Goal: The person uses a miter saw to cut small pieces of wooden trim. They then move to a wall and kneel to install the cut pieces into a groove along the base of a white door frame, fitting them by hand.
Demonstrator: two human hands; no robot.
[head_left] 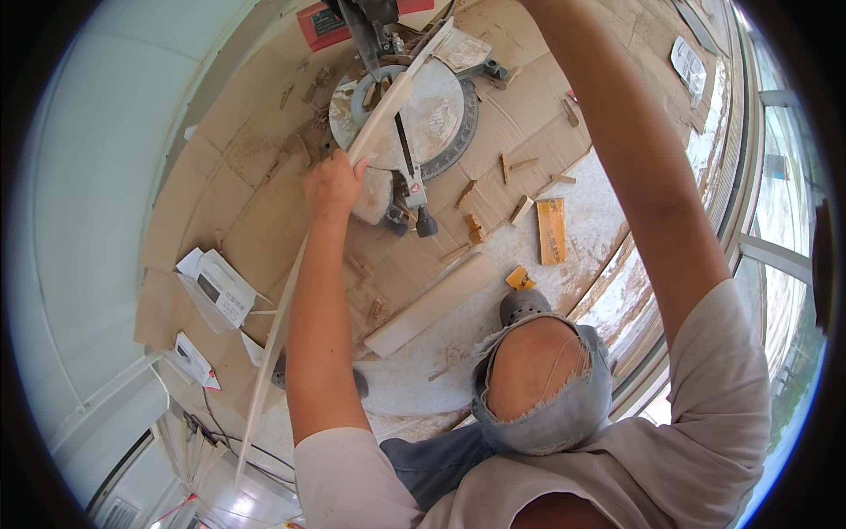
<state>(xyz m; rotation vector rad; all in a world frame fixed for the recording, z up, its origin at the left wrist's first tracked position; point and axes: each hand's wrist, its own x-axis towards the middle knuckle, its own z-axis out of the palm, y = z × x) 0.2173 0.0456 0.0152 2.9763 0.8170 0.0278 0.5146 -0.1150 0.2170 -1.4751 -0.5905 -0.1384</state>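
Note:
A long pale wooden strip [381, 115] runs diagonally across the round turntable [436, 106] of a mitre saw and down past my left forearm. My left hand [335, 185] is closed around this strip at the turntable's near left. The saw's dark upper body [361, 31] is cut off by the top edge. My right forearm reaches up beyond the top edge at the right; that hand is out of view.
Cardboard [211, 167] covers much of the floor, with scattered offcuts, a flat board [430, 304], orange packaging [551, 231] and white boxes [229, 289]. My bent knee [533, 375] is near the saw. Cables [225, 436] lie lower left; a glazed frame [775, 256] lines the right.

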